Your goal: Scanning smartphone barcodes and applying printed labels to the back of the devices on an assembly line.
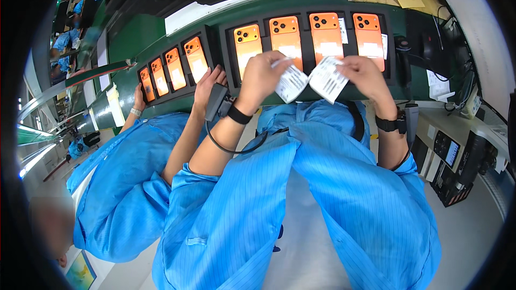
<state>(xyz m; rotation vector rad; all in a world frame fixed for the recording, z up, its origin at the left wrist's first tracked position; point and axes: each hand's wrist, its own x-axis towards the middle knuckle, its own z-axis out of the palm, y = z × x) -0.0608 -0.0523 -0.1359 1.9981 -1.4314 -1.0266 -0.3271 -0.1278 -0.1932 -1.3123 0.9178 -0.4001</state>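
Observation:
My left hand (263, 75) pinches a small white printed label sheet (291, 82) at its top. My right hand (364, 73) holds a second white printed label sheet (328, 79) by its right edge. Both sheets hang side by side, close but apart, above a black tray (309, 92) on a green conveyor belt (140, 35). The tray carries several orange phones (326, 35) lying back up, each with a white sticker on it. Black wrist straps sit on both my wrists, and a coiled cord runs from the left one.
A co-worker in a blue coat stands at my left; that person's hand (208, 83) rests at the edge of a second black tray (177, 92) of orange phones. A black device (216, 102) hangs near it. Grey equipment (457, 166) and cables sit at the right.

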